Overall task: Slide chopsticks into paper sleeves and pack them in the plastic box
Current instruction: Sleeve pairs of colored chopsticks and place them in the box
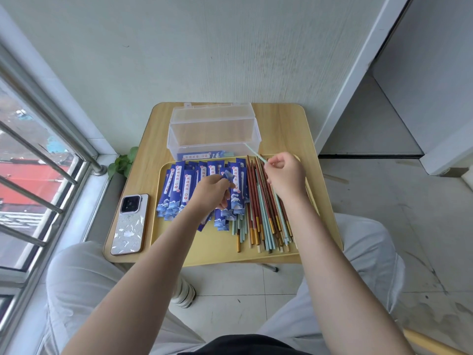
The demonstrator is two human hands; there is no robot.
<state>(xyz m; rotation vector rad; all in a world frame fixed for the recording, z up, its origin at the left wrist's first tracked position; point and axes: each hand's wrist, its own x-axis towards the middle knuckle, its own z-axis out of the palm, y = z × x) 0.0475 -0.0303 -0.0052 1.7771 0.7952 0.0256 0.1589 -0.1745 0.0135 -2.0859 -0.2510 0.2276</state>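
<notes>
Head view shows my right hand raised over the pile of loose chopsticks, its fingers pinched round a pale green chopstick whose far end points up toward the near right corner of the clear plastic box. I cannot tell whether that hand holds one stick or a pair. My left hand is down on the spread of blue paper sleeves, fingers curled round one blue sleeve that it is lifting from the heap. Sleeves and chopsticks all lie in the yellow tray on the wooden bench; the box stands open just behind the tray, with one packed sleeve visible on its floor.

The risks I see from here: the sleeves overlap closely, so the left hand could drag a second one up with the first. The sleeve mouth looks flat, and if I don't open it the stick tip may crumple or tear the paper instead of entering. The raised stick's tip is close to the box wall, so a careless swing could knock the light box. The phone sits near the bench's left edge, beside my left forearm, and a wide elbow move could push it off.
</notes>
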